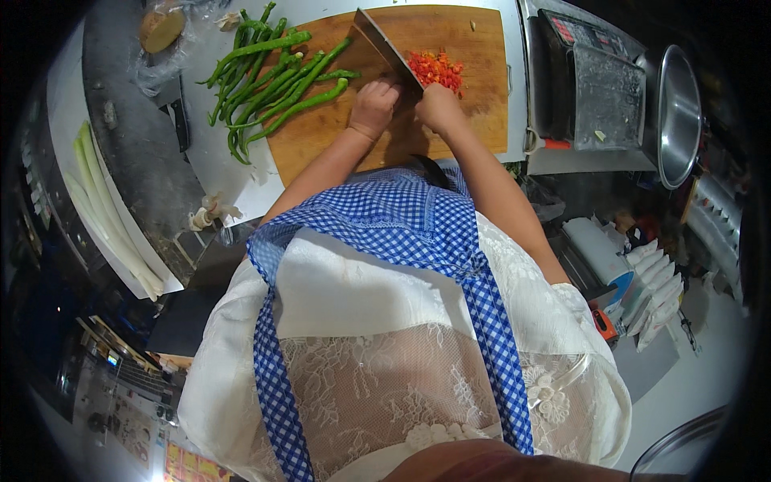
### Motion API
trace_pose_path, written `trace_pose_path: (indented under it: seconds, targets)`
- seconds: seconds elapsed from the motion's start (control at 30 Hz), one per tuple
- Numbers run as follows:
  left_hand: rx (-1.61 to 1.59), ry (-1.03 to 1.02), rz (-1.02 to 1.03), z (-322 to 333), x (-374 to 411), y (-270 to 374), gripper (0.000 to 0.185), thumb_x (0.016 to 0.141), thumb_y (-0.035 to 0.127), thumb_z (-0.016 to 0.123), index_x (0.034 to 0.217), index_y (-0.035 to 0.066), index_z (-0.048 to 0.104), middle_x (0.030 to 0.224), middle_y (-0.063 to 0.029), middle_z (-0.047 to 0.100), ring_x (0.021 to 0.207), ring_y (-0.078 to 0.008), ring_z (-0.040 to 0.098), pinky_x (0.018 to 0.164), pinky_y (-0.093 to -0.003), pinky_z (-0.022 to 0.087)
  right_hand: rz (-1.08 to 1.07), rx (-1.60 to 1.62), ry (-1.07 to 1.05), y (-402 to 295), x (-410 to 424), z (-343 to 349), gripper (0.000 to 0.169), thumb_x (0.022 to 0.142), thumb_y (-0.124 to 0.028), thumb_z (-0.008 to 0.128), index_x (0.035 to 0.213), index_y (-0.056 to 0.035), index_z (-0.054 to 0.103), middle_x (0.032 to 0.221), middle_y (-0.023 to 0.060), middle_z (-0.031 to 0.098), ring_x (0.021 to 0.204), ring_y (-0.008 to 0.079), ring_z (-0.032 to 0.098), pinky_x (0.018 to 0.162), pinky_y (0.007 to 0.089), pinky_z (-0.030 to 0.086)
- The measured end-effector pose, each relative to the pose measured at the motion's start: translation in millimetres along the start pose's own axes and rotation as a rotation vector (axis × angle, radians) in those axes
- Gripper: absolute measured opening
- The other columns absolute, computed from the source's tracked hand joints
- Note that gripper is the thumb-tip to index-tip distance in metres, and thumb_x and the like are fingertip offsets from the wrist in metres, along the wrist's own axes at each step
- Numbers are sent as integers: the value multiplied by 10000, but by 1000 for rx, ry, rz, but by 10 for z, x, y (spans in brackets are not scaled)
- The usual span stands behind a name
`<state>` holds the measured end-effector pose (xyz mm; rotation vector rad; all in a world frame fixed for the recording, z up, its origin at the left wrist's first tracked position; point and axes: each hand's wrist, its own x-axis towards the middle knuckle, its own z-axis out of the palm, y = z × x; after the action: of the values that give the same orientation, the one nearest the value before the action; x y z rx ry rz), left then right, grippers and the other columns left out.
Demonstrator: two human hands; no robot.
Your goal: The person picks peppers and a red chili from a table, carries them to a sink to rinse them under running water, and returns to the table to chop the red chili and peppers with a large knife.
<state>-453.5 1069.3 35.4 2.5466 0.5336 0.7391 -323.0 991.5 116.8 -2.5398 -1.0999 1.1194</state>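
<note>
A wooden cutting board (482,36) lies before me. My right hand (441,109) grips a cleaver (388,49), whose broad blade stands on edge over the board. Just left of the blade, my left hand (374,108) rests on the board with curled fingers; whether something is under them is hidden. Chopped red chili pepper (437,71) lies in a small heap to the right of the blade. Long green chili peppers (283,84) are piled over the board's left edge, their left ends beyond it.
A kitchen scale (608,96) and a steel bowl (680,117) stand at the right, near a red-handled peeler (548,144). At the left are a black-handled knife (179,125), a cut root vegetable (162,29) in plastic film, and scallions (114,217) on a white board.
</note>
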Motion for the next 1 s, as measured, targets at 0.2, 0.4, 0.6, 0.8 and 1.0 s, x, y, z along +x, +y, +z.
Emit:
trace_pose_path:
  seconds: [0.2, 0.4, 0.6, 0.8, 1.0]
  targets:
    - [-41, -24, -70, -118, 97, 75, 197, 709, 63, 640, 894, 67, 573, 906, -79, 565, 850, -264, 545, 753, -371, 443, 31, 285, 41, 105, -94, -196, 207, 761, -127, 556, 888, -2, 661, 848, 255, 629, 842, 412, 617, 780, 475, 485]
    - [-98, -35, -51, -121, 182, 58, 231, 739, 93, 651, 959, 67, 586, 932, -85, 578, 860, -274, 544, 769, -390, 429, -6, 191, 128, 309, -138, -110, 202, 765, -121, 548, 883, 4, 654, 836, 258, 626, 833, 420, 613, 777, 481, 482]
    - [-78, -73, -103, -114, 82, 87, 237, 743, 110, 647, 976, 83, 612, 937, -84, 587, 859, -272, 545, 764, -384, 423, -21, 215, 135, 309, -196, -133, 186, 762, -107, 535, 846, 10, 653, 826, 266, 621, 838, 433, 603, 789, 489, 475]
    - [-33, -104, -113, -149, 235, 73, 172, 768, 137, 641, 933, 87, 640, 974, -83, 585, 894, -278, 542, 784, -395, 422, -28, 156, 124, 276, -251, -148, 181, 784, -115, 534, 858, 10, 641, 780, 236, 627, 779, 396, 614, 741, 472, 479]
    - [-53, -56, -213, -164, 157, 84, 173, 777, 169, 660, 926, 84, 644, 1007, -92, 584, 926, -289, 543, 807, -398, 420, -35, 71, 84, 124, -311, -161, 195, 808, -159, 554, 863, 10, 637, 715, 216, 635, 749, 365, 642, 707, 449, 495]
